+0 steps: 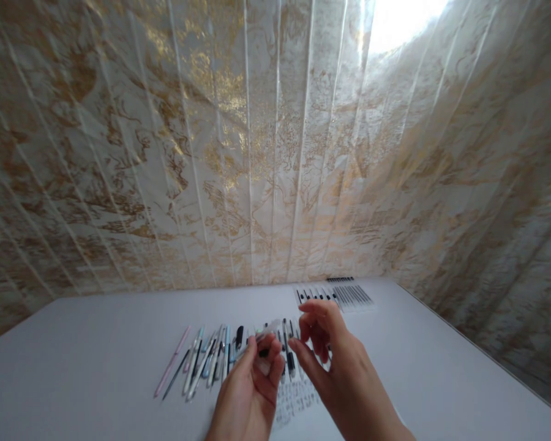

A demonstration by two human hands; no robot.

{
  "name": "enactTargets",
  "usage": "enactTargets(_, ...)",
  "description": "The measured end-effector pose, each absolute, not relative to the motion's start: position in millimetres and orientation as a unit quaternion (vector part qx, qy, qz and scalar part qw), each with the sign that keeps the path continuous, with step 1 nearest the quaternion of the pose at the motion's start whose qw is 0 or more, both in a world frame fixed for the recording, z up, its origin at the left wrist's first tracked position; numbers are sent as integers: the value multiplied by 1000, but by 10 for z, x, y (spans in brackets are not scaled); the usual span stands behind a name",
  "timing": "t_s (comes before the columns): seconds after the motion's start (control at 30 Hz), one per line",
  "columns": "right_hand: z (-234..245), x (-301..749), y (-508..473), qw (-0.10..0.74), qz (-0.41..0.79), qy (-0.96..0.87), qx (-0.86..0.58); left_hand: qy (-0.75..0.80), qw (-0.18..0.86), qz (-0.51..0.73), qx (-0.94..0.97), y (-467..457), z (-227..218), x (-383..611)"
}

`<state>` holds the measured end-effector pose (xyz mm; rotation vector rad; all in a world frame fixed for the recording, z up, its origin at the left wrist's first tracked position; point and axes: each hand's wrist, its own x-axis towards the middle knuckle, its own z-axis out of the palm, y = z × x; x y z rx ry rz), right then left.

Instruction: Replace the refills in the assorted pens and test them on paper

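My left hand [252, 386] is closed in a pinch on a clear pen barrel [261, 337], held just above a white table [96, 349]. Beside it my right hand [333, 361] hovers with its fingers curled and apart, its thumb tip close to the pen; nothing shows in it. Under and beyond both hands lie several pens [211, 358] side by side in pink, blue, white and black. A row of small clear parts [298, 398] lies on the table between my wrists.
A clear pack of black refills [344, 295] lies at the far side of the table near the wall. A gold-and-white patterned wall [257, 153] rises right behind the table. The table's right edge [477, 352] runs diagonally.
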<state>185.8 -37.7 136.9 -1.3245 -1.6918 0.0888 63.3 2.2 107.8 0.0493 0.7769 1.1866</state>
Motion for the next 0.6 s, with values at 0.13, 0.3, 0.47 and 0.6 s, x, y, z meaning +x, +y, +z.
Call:
enactTargets(0.13,1375,1762,-372,414,-31,-771,-483,322,775,543,40,-2,1026,633)
enactTargets(0.3,1224,1648,-268,366,-124,-791,-474,290,786,544,54,-5,903,683)
enactTargets(0.47,1094,1637,-166,326,-169,-811,-457,284,782,553,41,-19,866,711)
enactTargets(0.6,1070,1640,-130,328,-173,-808,-459,323,765,557,11,-43,947,696)
